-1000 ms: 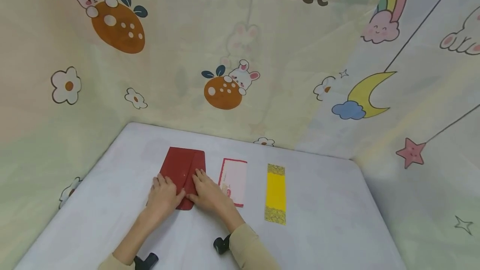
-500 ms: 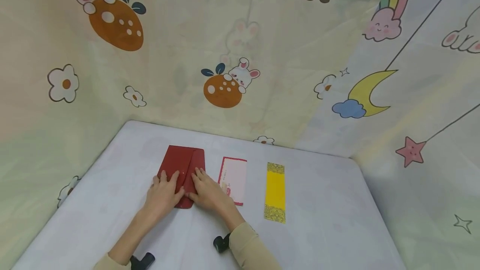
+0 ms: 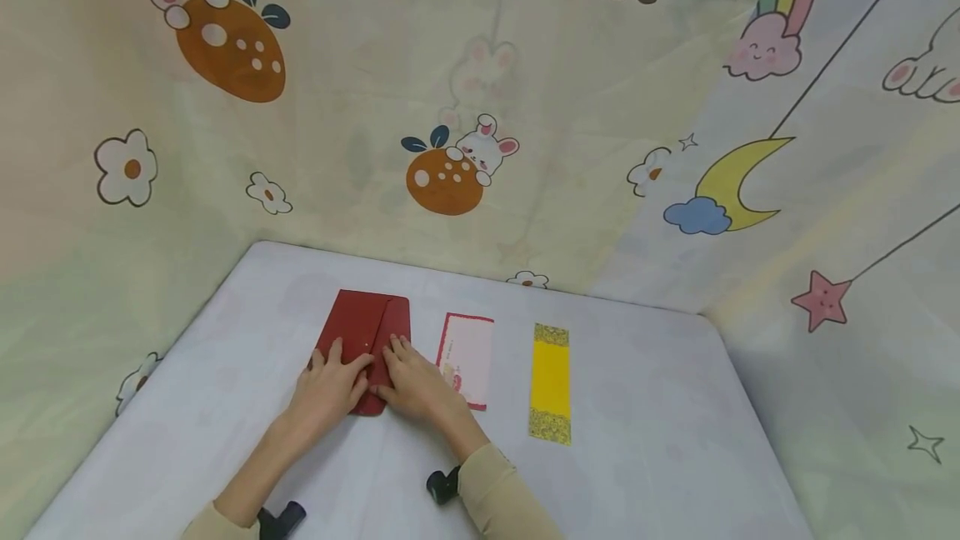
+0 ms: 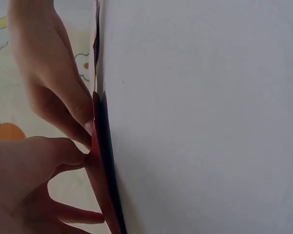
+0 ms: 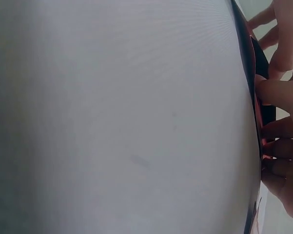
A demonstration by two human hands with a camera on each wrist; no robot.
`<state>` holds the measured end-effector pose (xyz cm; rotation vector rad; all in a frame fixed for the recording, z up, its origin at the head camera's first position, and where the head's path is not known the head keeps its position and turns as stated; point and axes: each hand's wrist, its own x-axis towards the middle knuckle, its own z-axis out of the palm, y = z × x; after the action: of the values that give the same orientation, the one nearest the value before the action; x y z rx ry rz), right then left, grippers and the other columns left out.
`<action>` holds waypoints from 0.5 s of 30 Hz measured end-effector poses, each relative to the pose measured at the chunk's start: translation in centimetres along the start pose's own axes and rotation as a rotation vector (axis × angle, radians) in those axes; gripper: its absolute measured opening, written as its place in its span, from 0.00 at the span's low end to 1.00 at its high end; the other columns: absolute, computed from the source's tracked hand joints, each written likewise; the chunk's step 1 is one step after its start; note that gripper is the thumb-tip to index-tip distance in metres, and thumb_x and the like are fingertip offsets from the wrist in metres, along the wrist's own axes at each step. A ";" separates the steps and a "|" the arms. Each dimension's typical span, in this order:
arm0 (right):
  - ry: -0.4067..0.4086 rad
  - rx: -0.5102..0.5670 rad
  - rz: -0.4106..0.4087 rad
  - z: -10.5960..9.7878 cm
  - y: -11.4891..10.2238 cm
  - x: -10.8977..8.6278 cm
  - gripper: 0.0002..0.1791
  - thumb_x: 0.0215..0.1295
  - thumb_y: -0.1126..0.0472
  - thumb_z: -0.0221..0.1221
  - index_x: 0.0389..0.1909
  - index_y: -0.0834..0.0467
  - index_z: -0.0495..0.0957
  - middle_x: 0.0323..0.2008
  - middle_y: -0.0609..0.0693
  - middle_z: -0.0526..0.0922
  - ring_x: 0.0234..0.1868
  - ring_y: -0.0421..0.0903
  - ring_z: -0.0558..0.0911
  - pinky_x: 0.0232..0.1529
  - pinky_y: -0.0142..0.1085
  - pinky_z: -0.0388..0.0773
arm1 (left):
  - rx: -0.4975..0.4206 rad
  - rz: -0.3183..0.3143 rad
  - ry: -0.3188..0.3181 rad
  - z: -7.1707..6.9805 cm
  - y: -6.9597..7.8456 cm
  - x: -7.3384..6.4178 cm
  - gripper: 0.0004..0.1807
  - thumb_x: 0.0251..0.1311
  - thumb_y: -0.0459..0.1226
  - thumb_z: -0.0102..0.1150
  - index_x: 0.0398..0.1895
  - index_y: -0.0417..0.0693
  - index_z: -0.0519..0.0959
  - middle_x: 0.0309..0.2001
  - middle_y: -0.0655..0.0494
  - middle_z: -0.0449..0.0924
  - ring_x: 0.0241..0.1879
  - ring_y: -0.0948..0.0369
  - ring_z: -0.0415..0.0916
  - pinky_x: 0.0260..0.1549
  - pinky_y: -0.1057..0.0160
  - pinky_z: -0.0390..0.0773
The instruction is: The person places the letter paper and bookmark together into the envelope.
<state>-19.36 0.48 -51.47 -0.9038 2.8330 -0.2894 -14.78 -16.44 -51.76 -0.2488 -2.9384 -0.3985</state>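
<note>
A red envelope with a long flap along its right side lies flat at the left of the table. My left hand rests on its lower left part, fingers spread, with the index fingertip at the flap's edge. On the flap lies my right hand, fingers extended and thumb pointing toward the left hand. Low side-on, the left wrist view shows both hands meeting over the envelope's red edge. In the right wrist view the fingertips press down along the red edge, and a dark gap shows beside the thumb.
Right of the envelope lies a white card with a red border, partly behind the right hand. Farther right is a yellow strip with patterned ends. The white table meets a printed cloth wall at the back.
My left index finger has shifted right from the envelope's left panel to the flap's edge. The right hand and the envelope have stayed in place.
</note>
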 end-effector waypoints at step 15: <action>-0.013 0.006 0.000 -0.2 0.1 -0.2 0.40 0.72 0.43 0.62 0.77 0.58 0.63 0.80 0.54 0.60 0.81 0.51 0.58 0.73 0.39 0.67 | -0.140 0.139 -0.405 -3.5 -2.9 2.3 0.40 0.42 0.50 0.83 0.62 0.54 0.77 0.71 0.23 0.60 0.65 0.20 0.61 0.45 0.31 0.81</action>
<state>-19.26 0.68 -51.26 -0.9009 2.8188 -0.2903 -17.09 -19.82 -48.77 -0.6155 -3.2586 -0.5961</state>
